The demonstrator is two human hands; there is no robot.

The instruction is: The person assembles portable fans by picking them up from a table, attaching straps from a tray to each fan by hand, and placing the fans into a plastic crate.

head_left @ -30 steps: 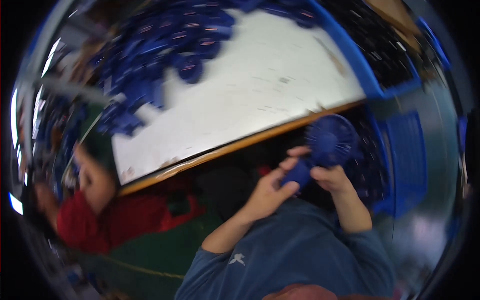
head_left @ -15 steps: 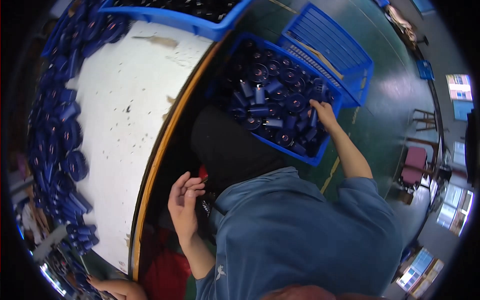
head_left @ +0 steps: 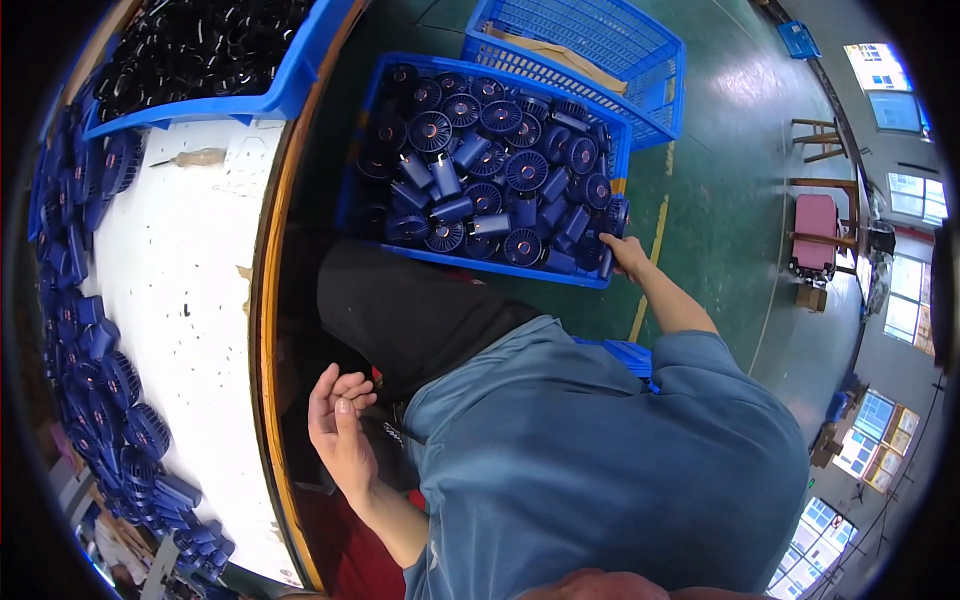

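Note:
My right hand (head_left: 628, 257) is closed round a dark blue handheld fan (head_left: 606, 262) at the near right corner of a blue plastic crate (head_left: 500, 268). The fan's round head points away from me, over the crate's rim. Many similar blue fans (head_left: 526, 171) lie jumbled in the crate, some with round grilles up and others showing their handles. My left hand (head_left: 345, 432) hangs beside the table edge, palm up with loosely bent fingers, and nothing shows in it.
A white table (head_left: 200, 290) with a wooden edge stands at my left, with a heap of blue fans (head_left: 120, 380) along its far side. On it lie a wooden-handled tool (head_left: 200, 157) and a blue bin (head_left: 270, 100) of black parts. Another blue crate (head_left: 650, 95) stands behind the fan crate.
My right hand has moved from over the fans to the crate's right corner, now with a fan gripped. The view has turned, and my left hand keeps its loose pose.

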